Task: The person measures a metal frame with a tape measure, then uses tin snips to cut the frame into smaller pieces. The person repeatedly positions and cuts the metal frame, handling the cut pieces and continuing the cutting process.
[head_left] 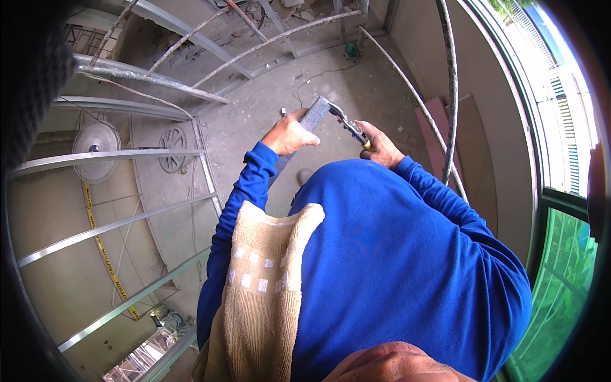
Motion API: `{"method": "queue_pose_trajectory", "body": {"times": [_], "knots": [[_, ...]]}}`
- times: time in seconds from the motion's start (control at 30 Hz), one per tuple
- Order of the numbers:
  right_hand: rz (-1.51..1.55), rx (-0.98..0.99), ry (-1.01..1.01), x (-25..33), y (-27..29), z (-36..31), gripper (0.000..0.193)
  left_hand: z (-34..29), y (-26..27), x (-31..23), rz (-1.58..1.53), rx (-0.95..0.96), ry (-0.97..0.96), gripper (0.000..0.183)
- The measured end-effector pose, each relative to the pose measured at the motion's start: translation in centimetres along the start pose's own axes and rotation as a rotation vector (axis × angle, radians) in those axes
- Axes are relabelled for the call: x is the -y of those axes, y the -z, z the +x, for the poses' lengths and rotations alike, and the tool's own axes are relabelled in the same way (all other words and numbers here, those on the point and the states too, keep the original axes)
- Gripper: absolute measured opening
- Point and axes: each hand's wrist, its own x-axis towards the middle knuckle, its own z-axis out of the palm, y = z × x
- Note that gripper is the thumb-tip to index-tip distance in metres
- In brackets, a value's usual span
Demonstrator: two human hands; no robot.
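- The left hand (289, 135) is wrapped tight around a short grey metal channel (313, 116), holding it out in front of the chest, far above the concrete floor (267, 102).
- The right hand (380, 145) is closed on the yellow-tipped handles of a pair of snips (349, 125), whose jaws sit on the far upper edge of the channel.
- Judging by this, a cut in the channel is under way; the next squeeze seems to call for a steady left hand and the blades kept square to the edge.
- The channel looks like thin folded sheet steel, flat-faced and dull grey, with sharp edges likely.
- The snips are bare steel with a slim curved shape.
- Left and far, pale steel studs (114, 226) form an open wall frame, smooth and straight.
- A beige ribbed towel (267, 286) lies over the left shoulder of the blue long-sleeved shirt (394, 254).
- A yellow tape (105, 254) hangs along the left wall.
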Motion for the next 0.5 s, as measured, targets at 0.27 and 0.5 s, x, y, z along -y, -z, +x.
{"method": "queue_pose_trajectory", "body": {"times": [0.27,0.5], "knots": [[-0.079,0.036,-0.042,-0.42,-0.15,-0.09,0.063,0.49,0.71,-0.14,0.096,-0.001,-0.010,0.066],[-0.081,-0.005,-0.036,-0.57,-0.02,-0.44,0.040,1.00,1.07,-0.07,0.129,0.025,-0.028,0.066]]}}
